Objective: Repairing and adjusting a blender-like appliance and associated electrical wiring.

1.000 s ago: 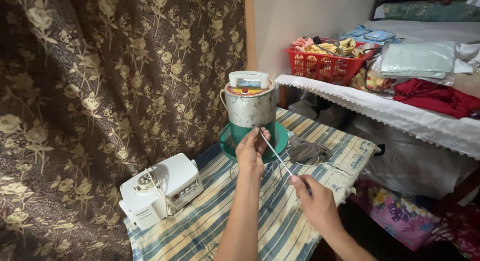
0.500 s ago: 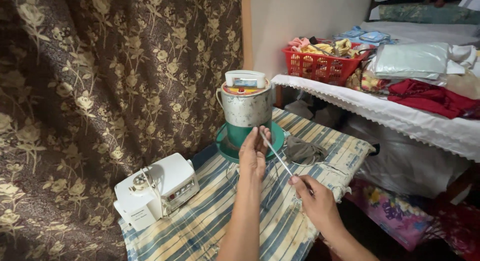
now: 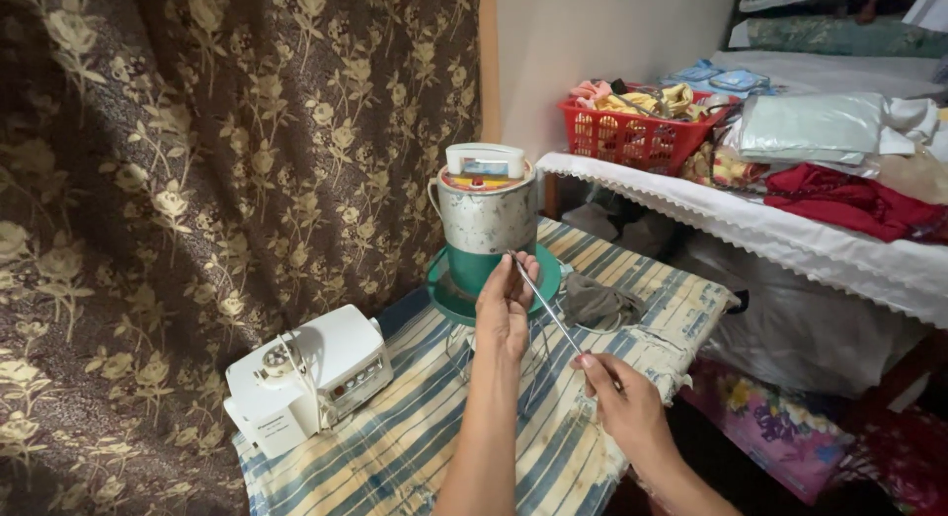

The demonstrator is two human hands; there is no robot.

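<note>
Mid-frame, my left hand (image 3: 506, 309) and right hand (image 3: 622, 402) pinch the thin metal rod (image 3: 546, 309) between them, each grip clamped on one end.

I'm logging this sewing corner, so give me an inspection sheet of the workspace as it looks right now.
Surface: striped cloth covers the board.
Job's things: thin metal rod held at both ends.
Clutter: white machine at left; metal tin on a green dish; grey rag.
Grippers: left hand pinches the rod's upper end; right hand grips the lower end.
Cables: nothing seen.
Surroundings: floral curtain behind; shelf at right with red basket and folded fabric.
</note>
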